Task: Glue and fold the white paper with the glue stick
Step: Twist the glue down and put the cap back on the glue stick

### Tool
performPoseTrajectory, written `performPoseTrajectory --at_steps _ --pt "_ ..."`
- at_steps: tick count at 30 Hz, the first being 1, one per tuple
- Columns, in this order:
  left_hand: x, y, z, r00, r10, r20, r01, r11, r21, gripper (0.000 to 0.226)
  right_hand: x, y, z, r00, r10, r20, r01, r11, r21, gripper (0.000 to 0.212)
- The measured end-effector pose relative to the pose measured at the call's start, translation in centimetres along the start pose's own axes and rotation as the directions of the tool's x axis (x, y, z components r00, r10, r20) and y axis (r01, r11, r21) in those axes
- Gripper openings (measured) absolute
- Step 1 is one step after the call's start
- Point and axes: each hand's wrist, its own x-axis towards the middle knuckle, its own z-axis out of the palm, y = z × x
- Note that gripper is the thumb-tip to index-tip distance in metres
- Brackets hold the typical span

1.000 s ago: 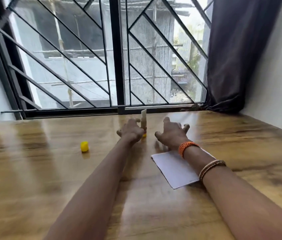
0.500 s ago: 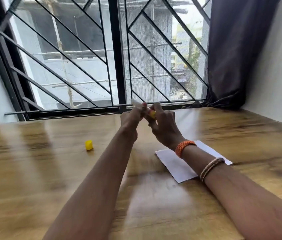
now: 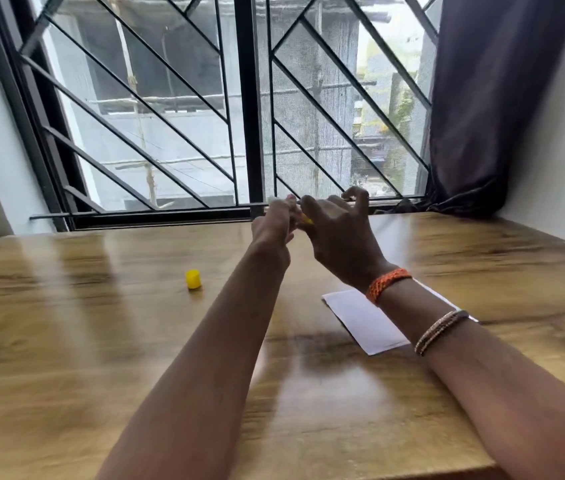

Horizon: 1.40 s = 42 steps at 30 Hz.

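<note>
Your 2 hands meet above the far part of the counter (image 3: 66, 341), raised in front of the window (image 3: 177, 116). Your left hand (image 3: 272, 228) is curled round the glue stick (image 3: 307, 220), but you see almost none of it: only a sliver of yellow shows between the hands, and a pale blurred bit at the left fingertips may be its other end. Your right hand (image 3: 340, 237) has its thumb and first fingers closed in on that yellow end while the outer fingers arch up loosely; whether it truly pinches the stick or only touches it, you cannot tell, since the hands are blurred and cover each other.

The paper (image 3: 360, 317) lies flat on the counter under your right wrist, which hides its middle and far edge; only the near left part and a thin strip on the right show. The yellow cap (image 3: 193, 279) stands alone on the counter, well to the left of the paper. A dark curtain (image 3: 489, 98) hangs at the right.
</note>
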Motion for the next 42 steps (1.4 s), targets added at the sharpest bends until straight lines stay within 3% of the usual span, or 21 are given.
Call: performPoseTrajectory --at_steps 2,5,8,9,11,14,16,18,20,21,22,25,28,30,32,33,34,37,39,40,42 --pt "0.0 -0.2 -0.1 1.0 -0.028 0.013 0.028 1.0 0.005 0.01 -0.1 0.4 -0.2 0.997 -0.079 0.008 0.079 0.989 -0.126 0.041" --pt "0.1 -0.5 -0.5 0.997 -0.049 0.057 0.05 0.999 -0.014 0.015 -0.3 0.2 -0.3 0.998 -0.063 -0.014 0.06 0.989 -0.134 0.042" --pt "0.3 -0.6 -1.1 0.993 -0.071 0.091 0.074 0.997 -0.029 0.018 -0.5 -0.1 0.2 0.987 0.16 -0.022 -0.155 0.977 0.144 0.031" --pt "0.3 -0.5 -1.2 0.992 -0.066 0.107 0.069 0.997 -0.031 0.015 -0.5 -0.2 0.2 0.961 0.276 0.005 -0.263 0.909 0.323 0.029" --pt "0.5 -0.5 -1.4 0.991 -0.036 0.126 0.04 0.999 -0.032 0.01 -0.1 -0.4 0.0 0.863 0.476 0.169 -0.473 0.646 0.599 0.031" --pt "0.6 -0.6 -1.6 0.994 0.001 0.105 0.003 0.999 -0.035 0.023 0.2 -1.2 -0.4 0.661 0.55 0.511 -0.677 0.143 0.722 0.028" --pt "0.4 -0.6 -1.7 0.996 0.017 0.083 -0.016 1.0 -0.003 0.034 0.3 -1.4 -0.3 0.601 0.564 0.567 -0.687 0.002 0.727 0.021" --pt "0.1 -0.5 -1.8 0.997 0.01 0.081 -0.014 0.999 0.051 0.035 0.4 -1.7 -0.2 0.669 0.585 0.458 -0.651 0.166 0.74 0.018" --pt "0.2 -0.4 -2.0 0.995 -0.03 0.092 0.023 0.997 0.079 0.026 0.3 -1.5 -0.2 0.871 0.438 0.225 -0.472 0.613 0.634 0.018" --pt "0.2 -0.4 -2.1 0.994 -0.058 0.088 0.05 0.995 0.092 0.025 0.1 -1.1 -0.2 0.954 0.275 0.123 -0.3 0.831 0.468 0.02" --pt "0.2 -0.3 -2.2 0.993 -0.086 0.083 0.078 0.992 0.097 0.026 0.0 -0.6 -0.2 0.99 0.121 0.066 -0.134 0.958 0.254 0.025" --pt "0.1 -0.5 -2.0 0.986 -0.128 0.105 0.122 0.991 0.061 0.027 0.1 0.4 -0.9 0.999 -0.039 0.038 0.041 0.996 -0.077 0.025" --pt "-0.2 -0.6 -1.6 0.983 -0.104 0.15 0.108 0.994 -0.013 0.019 0.2 0.1 -1.0 0.989 0.142 0.038 -0.144 0.989 0.045 0.02" --pt "0.0 -0.7 -1.6 0.985 -0.067 0.159 0.077 0.995 -0.057 0.016 0.5 -0.3 -1.1 0.882 0.432 0.189 -0.471 0.796 0.38 0.024" --pt "0.2 -0.7 -1.9 0.986 -0.041 0.162 0.053 0.996 -0.069 0.019 1.1 -0.4 -1.8 0.668 0.545 0.507 -0.707 0.252 0.66 0.023" --pt "0.4 -0.7 -2.0 0.985 -0.032 0.167 0.043 0.997 -0.065 0.024 1.2 -0.3 -1.9 0.574 0.518 0.634 -0.738 -0.007 0.674 0.019" --pt "0.5 -0.8 -2.0 0.985 -0.023 0.17 0.033 0.998 -0.058 0.03 1.2 -0.1 -1.9 0.518 0.479 0.709 -0.736 -0.173 0.655 0.015" --pt "0.6 -1.0 -2.1 0.988 0.011 0.156 -0.007 1.0 -0.025 0.036 1.0 0.1 -1.5 0.467 0.416 0.78 -0.696 -0.372 0.615 0.012" --pt "0.6 -1.1 -2.1 0.991 0.03 0.132 -0.033 0.999 0.017 0.035 1.0 -0.2 -1.2 0.478 0.435 0.763 -0.698 -0.339 0.631 0.014" --pt "0.6 -1.1 -2.1 0.993 0.028 0.113 -0.033 0.999 0.04 0.037 0.9 -0.5 -1.1 0.525 0.483 0.701 -0.71 -0.206 0.674 0.017" --pt "0.5 -1.1 -2.2 0.996 0.003 0.091 -0.01 0.997 0.075 0.042 0.5 -0.5 -0.8 0.753 0.505 0.422 -0.622 0.336 0.707 0.022"
